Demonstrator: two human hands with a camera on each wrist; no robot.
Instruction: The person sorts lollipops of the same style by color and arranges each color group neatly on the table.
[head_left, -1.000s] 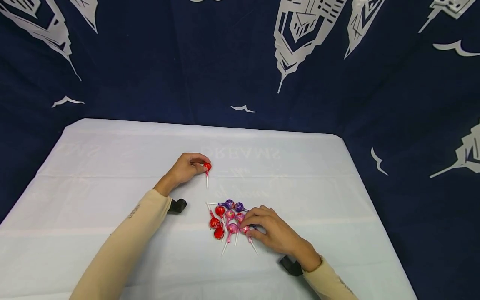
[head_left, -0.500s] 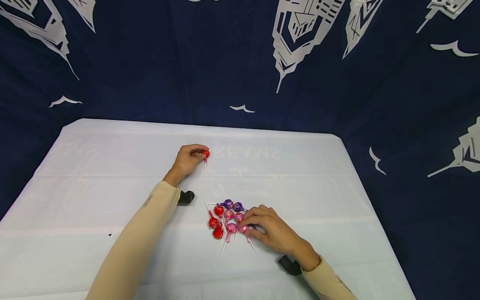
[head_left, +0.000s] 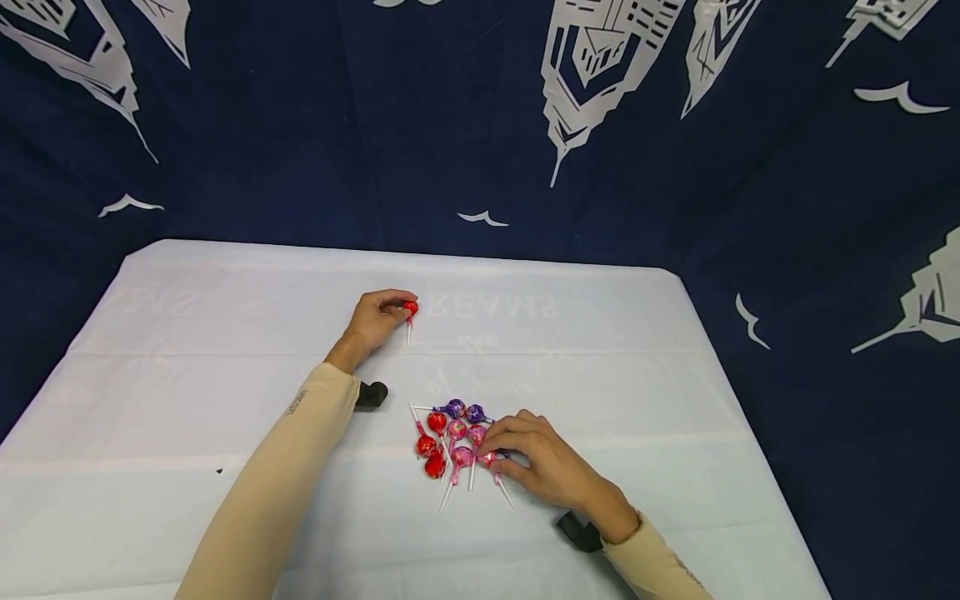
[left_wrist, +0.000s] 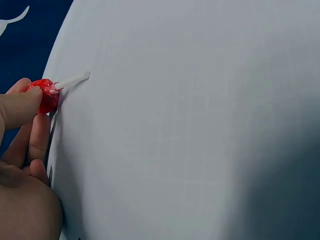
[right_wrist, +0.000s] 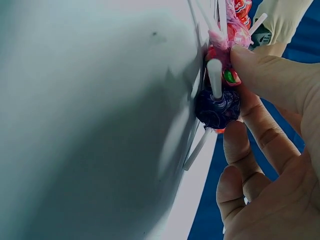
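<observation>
My left hand point(head_left: 377, 317) pinches a red-wrapped lollipop point(head_left: 410, 307) between thumb and fingers, over the far part of the table. Its white stick points back toward me in the head view; the left wrist view shows the thumb across the red wrapper point(left_wrist: 47, 95). Nearer to me lies a cluster of lollipops: red ones point(head_left: 426, 446) at left, purple ones point(head_left: 455, 408) at the back, pink ones point(head_left: 462, 456) in the middle. At its right side my right hand point(head_left: 532, 454) holds a pink lollipop point(head_left: 487, 459) between thumb and index finger. A dark purple lollipop point(right_wrist: 217, 109) sits beside those fingers.
A white cloth point(head_left: 645, 367) covers the table. Behind it hangs a dark blue curtain point(head_left: 300, 125) with white printed buildings and birds. Black wrist devices point(head_left: 371, 395) sit under both forearms. One tiny dark speck point(head_left: 219, 471) lies on the cloth at left.
My left hand has carried the red lollipop farther toward the back of the table, then stayed nearly still over the last half second. The right hand has kept its place at the cluster.
</observation>
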